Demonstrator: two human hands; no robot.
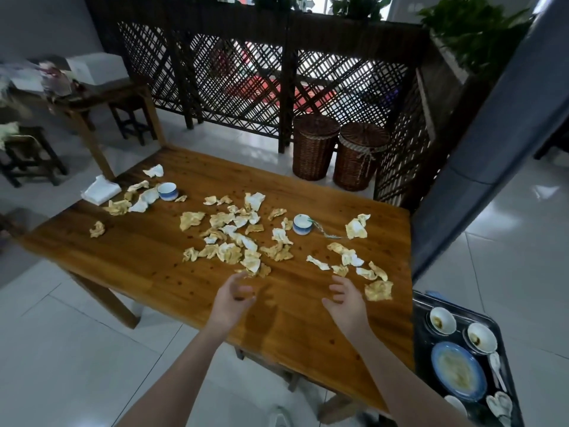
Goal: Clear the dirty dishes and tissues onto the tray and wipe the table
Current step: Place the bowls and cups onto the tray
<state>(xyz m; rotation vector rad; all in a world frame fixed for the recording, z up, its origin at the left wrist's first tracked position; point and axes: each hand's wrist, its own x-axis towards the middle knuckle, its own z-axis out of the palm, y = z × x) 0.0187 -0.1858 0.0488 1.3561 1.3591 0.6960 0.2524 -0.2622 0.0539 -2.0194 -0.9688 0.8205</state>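
Several stained, crumpled tissues point(234, 241) are scattered across the wooden table point(147, 260). Two small blue-and-white cups stand among them, one at the far left point(167, 191) and one right of centre point(301, 224). A stack of clean white napkins point(101, 190) lies at the table's far left corner. The dark tray point(422, 340) at the right holds two dirty bowls point(442, 320), a blue-rimmed plate point(458, 370) and spoons. My left hand point(233, 298) and my right hand point(344, 300) hover over the near part of the table, fingers loosely curled, holding nothing.
Two wicker baskets point(314, 146) stand on the floor beyond the table, against a dark lattice screen point(240, 75). A second table point(101, 97) with a white box and stools is at the far left. A grey pillar point(492, 143) rises on the right.
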